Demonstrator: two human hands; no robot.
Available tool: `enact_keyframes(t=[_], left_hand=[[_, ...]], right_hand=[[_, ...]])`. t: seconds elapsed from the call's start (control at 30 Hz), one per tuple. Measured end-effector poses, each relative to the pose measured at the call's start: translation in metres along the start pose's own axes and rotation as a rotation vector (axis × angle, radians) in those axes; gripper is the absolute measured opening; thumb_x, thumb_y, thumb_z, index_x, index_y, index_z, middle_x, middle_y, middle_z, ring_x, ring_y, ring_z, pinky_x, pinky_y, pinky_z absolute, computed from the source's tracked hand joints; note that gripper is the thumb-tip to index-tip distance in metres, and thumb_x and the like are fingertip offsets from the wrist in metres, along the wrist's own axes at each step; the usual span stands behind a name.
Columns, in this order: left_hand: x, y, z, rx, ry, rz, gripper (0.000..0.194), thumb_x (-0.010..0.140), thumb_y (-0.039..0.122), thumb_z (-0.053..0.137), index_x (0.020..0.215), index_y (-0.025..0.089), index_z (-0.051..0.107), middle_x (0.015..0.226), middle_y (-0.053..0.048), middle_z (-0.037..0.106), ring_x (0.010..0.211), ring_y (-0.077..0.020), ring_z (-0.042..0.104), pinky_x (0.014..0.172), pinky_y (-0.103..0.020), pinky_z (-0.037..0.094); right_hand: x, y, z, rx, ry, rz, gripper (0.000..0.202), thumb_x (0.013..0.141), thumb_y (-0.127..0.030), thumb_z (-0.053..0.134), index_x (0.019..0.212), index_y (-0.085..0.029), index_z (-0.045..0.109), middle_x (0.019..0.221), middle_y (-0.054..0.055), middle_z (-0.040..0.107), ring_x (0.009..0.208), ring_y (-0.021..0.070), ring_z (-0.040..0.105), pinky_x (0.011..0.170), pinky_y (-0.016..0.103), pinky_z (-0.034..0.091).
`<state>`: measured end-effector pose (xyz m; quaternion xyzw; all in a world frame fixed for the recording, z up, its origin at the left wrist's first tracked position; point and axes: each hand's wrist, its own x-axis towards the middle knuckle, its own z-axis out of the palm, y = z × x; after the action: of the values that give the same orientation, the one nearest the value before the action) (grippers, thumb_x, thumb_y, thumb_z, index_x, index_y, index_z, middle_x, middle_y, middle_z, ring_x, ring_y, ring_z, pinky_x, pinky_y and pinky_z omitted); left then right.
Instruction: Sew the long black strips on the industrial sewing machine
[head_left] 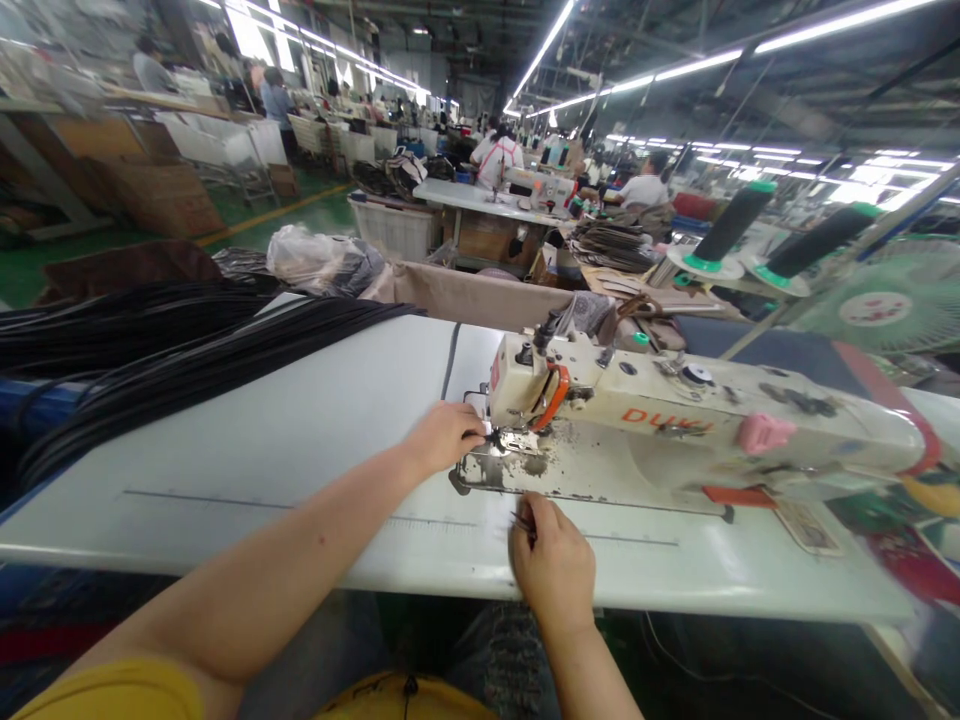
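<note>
My left hand [448, 437] is at the needle end of a white sewing machine [600, 400], its fingers pinched together beside the metal presser foot [517, 441]. Whatever lies between those fingertips is hidden. My right hand [553, 560] rests near the front of the white table [300, 440], closed around a small tool with thin, dark pointed tips [521, 522]; most of it is covered by the fingers. Behind the machine head, a narrow dark strip [452, 360] lies across the tabletop.
A thick bundle of long black strips [187, 350] drapes over the table's left side. Two dark thread cones [731, 228] stand at the back right near a green fan [874, 305]. A fabric-lined bin [480, 297] is behind the table. Other people work farther off.
</note>
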<state>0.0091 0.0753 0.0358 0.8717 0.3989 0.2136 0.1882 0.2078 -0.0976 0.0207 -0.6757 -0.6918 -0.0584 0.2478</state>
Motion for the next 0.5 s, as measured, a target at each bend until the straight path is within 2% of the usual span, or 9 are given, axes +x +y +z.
enact_keyframes(t=[0.1,0.3,0.5], left_hand=[[-0.006,0.006,0.003,-0.02,0.016,-0.045,0.012,0.09,0.024,0.066,0.096,0.024,0.077,0.103,-0.003,0.072,0.095,-0.0183,0.068,0.087,-0.03,0.053],[-0.006,0.014,0.004,-0.025,0.019,-0.12,0.01,0.088,0.019,0.067,0.09,0.023,0.076,0.1,-0.002,0.071,0.091,-0.018,0.069,0.084,-0.029,0.054],[-0.022,0.036,0.014,-0.037,0.001,-0.231,0.011,0.088,0.021,0.067,0.095,0.021,0.074,0.103,-0.005,0.067,0.079,-0.0165,0.066,0.079,-0.029,0.055]], right_hand=[[0.0,-0.001,-0.001,0.004,-0.01,0.002,0.029,0.083,-0.013,0.05,0.107,-0.02,0.067,0.083,0.003,0.071,0.074,0.0177,0.061,0.067,0.028,0.036],[-0.001,-0.001,0.0,0.0,-0.011,0.013,0.027,0.083,-0.014,0.051,0.105,-0.02,0.066,0.083,0.002,0.07,0.073,0.0172,0.059,0.066,0.029,0.034],[0.0,-0.002,0.001,0.002,0.01,-0.001,0.027,0.081,-0.013,0.051,0.102,-0.021,0.066,0.08,0.001,0.068,0.07,0.0166,0.058,0.065,0.029,0.033]])
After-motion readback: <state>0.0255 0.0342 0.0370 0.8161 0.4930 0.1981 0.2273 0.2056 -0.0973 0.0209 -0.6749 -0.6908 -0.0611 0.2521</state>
